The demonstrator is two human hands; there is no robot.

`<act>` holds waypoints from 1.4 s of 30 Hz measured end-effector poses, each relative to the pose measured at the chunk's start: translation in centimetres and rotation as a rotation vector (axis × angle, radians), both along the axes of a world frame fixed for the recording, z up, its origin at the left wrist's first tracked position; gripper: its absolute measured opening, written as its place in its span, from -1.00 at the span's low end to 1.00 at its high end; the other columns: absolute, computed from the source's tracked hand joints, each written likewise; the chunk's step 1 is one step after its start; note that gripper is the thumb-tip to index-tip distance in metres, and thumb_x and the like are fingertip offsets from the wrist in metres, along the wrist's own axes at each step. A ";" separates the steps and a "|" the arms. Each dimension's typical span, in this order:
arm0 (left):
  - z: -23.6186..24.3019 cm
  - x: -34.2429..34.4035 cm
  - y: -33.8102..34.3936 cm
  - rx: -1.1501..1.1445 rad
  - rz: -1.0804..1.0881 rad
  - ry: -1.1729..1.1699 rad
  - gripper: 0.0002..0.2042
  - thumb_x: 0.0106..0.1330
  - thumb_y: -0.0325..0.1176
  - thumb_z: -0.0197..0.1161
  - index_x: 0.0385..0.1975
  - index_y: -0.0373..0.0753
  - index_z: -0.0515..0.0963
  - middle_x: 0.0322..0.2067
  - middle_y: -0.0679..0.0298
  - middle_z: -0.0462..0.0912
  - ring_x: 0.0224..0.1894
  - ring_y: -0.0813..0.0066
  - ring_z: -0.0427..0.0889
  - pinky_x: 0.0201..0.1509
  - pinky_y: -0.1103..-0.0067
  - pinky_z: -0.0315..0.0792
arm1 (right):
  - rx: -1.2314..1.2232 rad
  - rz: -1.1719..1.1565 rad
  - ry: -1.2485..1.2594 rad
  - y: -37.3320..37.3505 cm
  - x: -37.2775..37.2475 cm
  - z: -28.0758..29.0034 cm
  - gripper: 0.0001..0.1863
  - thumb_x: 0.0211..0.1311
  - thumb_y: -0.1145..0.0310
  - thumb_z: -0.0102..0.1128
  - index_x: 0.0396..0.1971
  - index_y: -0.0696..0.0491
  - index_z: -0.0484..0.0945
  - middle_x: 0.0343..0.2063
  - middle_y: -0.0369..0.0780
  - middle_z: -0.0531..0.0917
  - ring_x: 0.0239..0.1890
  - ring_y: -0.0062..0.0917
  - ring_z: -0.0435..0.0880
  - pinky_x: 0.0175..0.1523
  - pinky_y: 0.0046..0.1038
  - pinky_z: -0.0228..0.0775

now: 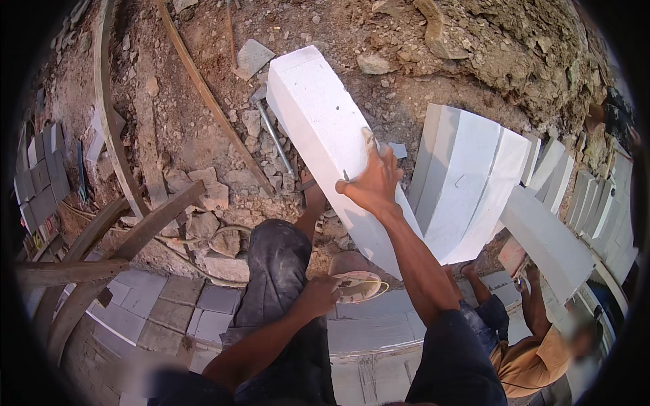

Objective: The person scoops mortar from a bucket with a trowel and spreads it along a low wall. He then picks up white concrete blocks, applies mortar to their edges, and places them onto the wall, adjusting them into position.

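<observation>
A long white block (311, 95) lies diagonally in front of me. My right hand (372, 176) is on its upper face, fingers curled around a small tool I cannot make out, with a narrow point showing by the thumb. My left hand (318, 296) is closed at the rim of a small round bucket (362, 289) with a thin yellow handle, below the block. A metal hammer (274, 135) lies on the rubble just left of the block. My bent leg (274, 260) is beside the left hand.
White blocks (460, 183) stand at right, with slabs behind. A co-worker in an orange shirt (531, 362) is low at right. Wooden beams (81, 304) cross at left over grey pavers (139, 308). Rocky soil (460, 34) rises at the back; a hose (189, 238) runs through rubble.
</observation>
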State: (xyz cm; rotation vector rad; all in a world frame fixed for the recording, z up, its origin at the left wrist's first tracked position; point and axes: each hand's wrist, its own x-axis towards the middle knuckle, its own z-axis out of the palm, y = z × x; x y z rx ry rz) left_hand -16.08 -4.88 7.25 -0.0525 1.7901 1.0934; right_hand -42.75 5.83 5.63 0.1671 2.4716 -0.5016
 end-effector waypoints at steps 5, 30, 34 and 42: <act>0.8 -0.9 0.8 -0.004 0.118 0.075 -0.72 0.28 -0.28 0.21 -0.09 -0.29 0.57 -0.16 0.00 0.62 -0.09 0.01 0.60 0.03 0.24 0.44 | -0.078 0.079 -0.010 -4.4 -7.5 -7.2 0.23 -0.48 0.15 0.49 0.41 0.04 0.14 0.09 0.03 0.32 0.22 -0.04 0.28 0.23 -0.02 0.09; -13.6 -33.3 17.0 0.214 -0.183 0.743 -0.44 0.40 0.11 0.11 0.11 -0.30 0.52 0.08 0.03 0.56 0.12 0.23 0.54 0.22 0.33 0.38 | -0.427 -2.151 0.689 33.6 41.2 -16.0 -0.01 0.32 -0.43 -0.35 0.30 0.25 0.23 0.22 0.06 0.35 0.21 -0.18 0.36 0.32 -0.20 0.12; -16.6 -44.0 25.3 0.206 -0.113 0.751 -0.42 0.41 0.08 0.02 0.17 -0.32 0.46 0.16 0.05 0.51 0.25 0.13 0.40 0.31 0.37 0.24 | -0.627 -2.176 0.746 36.3 36.9 -20.0 0.07 0.25 -0.52 -0.44 0.41 0.16 0.05 0.42 -0.04 0.11 0.41 -0.17 0.15 0.48 -0.16 -0.13; -17.5 -41.0 28.3 0.248 -0.095 0.681 -0.41 0.37 0.07 0.10 0.18 -0.31 0.46 0.16 0.06 0.51 0.25 0.18 0.40 0.32 0.36 0.21 | -0.645 -1.925 1.004 34.2 38.0 -22.0 -0.19 0.41 -0.28 -0.22 0.38 0.09 0.17 0.30 -0.18 0.36 0.30 -0.30 0.35 0.35 -0.31 0.21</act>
